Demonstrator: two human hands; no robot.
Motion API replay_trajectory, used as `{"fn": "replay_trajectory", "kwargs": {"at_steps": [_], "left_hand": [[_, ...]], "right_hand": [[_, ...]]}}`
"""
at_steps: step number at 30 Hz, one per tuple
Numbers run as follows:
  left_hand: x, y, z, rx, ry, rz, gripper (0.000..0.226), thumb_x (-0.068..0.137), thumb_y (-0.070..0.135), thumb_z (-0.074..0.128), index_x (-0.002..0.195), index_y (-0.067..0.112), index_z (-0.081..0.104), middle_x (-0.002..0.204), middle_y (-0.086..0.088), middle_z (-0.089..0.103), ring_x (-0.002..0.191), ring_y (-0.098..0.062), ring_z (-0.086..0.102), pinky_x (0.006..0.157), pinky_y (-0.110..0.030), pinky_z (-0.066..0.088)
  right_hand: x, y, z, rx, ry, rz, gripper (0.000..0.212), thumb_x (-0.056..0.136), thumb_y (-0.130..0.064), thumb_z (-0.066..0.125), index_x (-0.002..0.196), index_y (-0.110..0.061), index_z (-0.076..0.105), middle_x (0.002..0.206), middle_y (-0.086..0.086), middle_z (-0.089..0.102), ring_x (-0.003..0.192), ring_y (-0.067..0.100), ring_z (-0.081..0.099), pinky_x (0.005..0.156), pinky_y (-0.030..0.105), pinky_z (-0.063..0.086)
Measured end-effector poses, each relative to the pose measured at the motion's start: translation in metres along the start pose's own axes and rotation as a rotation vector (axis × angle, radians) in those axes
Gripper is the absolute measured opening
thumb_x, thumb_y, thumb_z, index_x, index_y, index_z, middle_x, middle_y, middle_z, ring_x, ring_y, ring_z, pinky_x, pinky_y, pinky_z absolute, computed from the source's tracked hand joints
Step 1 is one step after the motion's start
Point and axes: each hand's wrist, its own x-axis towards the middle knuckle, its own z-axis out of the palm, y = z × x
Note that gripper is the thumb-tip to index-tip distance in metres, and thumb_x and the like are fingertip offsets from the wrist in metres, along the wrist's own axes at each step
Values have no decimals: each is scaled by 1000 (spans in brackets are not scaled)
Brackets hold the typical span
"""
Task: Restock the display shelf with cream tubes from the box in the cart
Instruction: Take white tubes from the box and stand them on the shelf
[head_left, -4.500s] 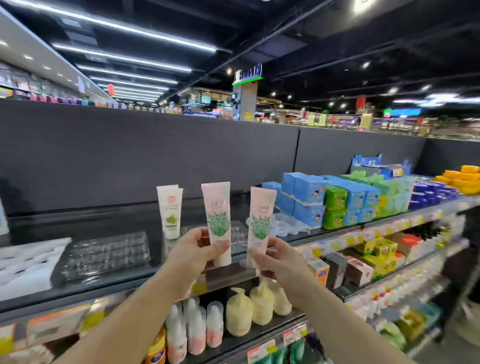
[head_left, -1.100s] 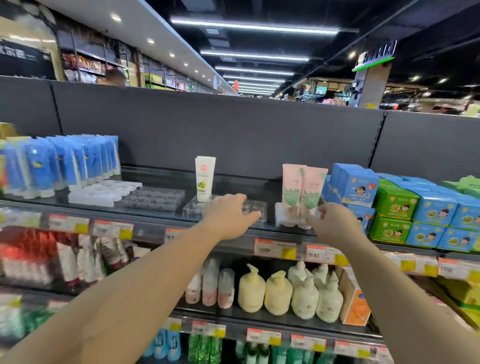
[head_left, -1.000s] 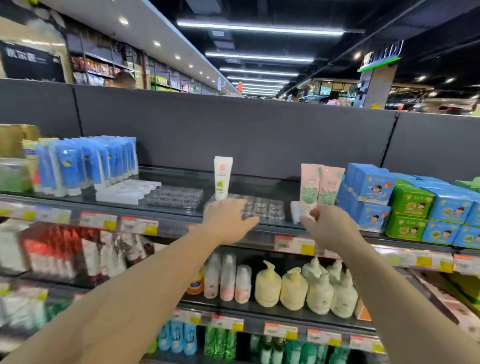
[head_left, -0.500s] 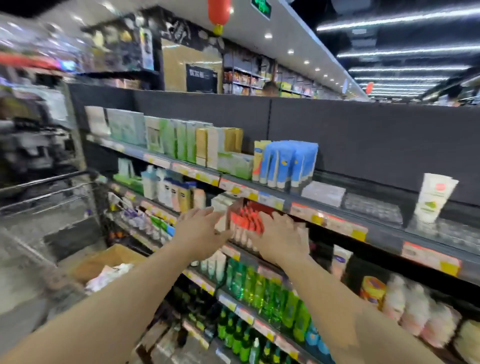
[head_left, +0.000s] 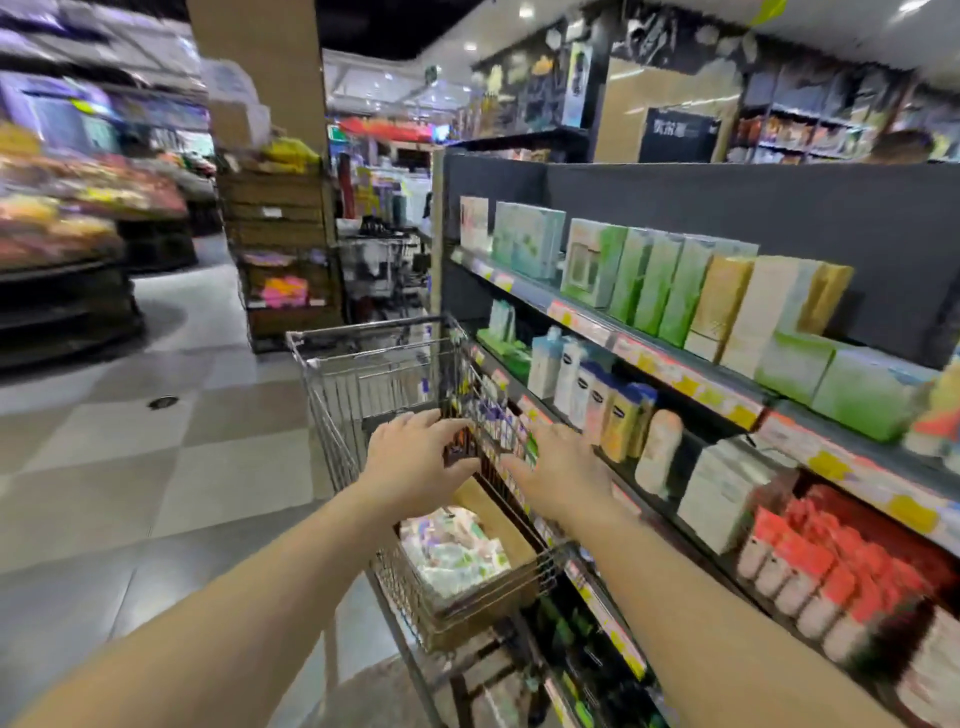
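A wire shopping cart stands in the aisle against the display shelf. In its near end sits a brown cardboard box filled with pale cream tubes. My left hand hovers above the cart, fingers spread and relaxed, holding nothing. My right hand is stretched out beside it over the cart's right rim, fingers straight, also empty. Both hands are above the box and apart from the tubes. The picture is blurred by motion.
The shelf on the right carries green and yellow boxes, bottles and red-capped tubes. Tiled floor stretches to the left. A pillar with crates and a produce stand lie beyond the cart.
My view has swung left from the restocked top shelf to the cart. Both hands let go of the pink tubes there and have come over the cart, empty.
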Motion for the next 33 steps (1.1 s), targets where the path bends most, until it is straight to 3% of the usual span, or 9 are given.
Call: {"fn": "replay_trajectory", "kwargs": {"at_steps": [5, 13, 17, 25, 33], "left_hand": [[81, -12, 20, 11, -25, -34, 68, 87, 71, 40, 145, 37, 35, 156, 3, 31, 143, -22, 27, 117, -44, 24], [168, -20, 59, 12, -76, -77, 62, 91, 62, 44, 146, 33, 36, 156, 0, 32, 144, -23, 27, 118, -43, 23], [208, -21, 83, -9, -123, -53, 61, 92, 58, 47, 146, 32, 36, 155, 0, 32, 143, -23, 28, 118, -43, 23], [290, -50, 145, -22, -256, 111, 61, 91, 59, 49, 144, 30, 40, 152, 0, 38, 141, -23, 33, 115, -42, 30], [411, -126, 224, 13, -467, 415, 62, 91, 51, 54, 145, 23, 42, 146, 1, 46, 131, -20, 46, 106, -32, 39]], "right_hand": [[84, 14, 19, 39, -45, 0, 56, 90, -59, 47, 134, -24, 45, 138, 3, 48, 127, 28, 43, 97, 43, 44], [166, 51, 57, 91, -113, 6, 61, 91, -56, 47, 143, -25, 39, 144, 2, 44, 130, 25, 42, 103, 41, 41], [190, 72, 73, 109, -132, 73, 57, 93, -56, 46, 141, -24, 41, 139, 2, 50, 125, 26, 47, 95, 39, 44], [239, 94, 120, 145, -134, 243, 53, 91, -54, 50, 135, -24, 46, 129, 6, 58, 118, 29, 54, 93, 43, 48], [304, 63, 231, 189, -206, 643, 50, 93, -50, 52, 135, -23, 46, 133, 6, 57, 121, 29, 53, 93, 38, 48]]}}
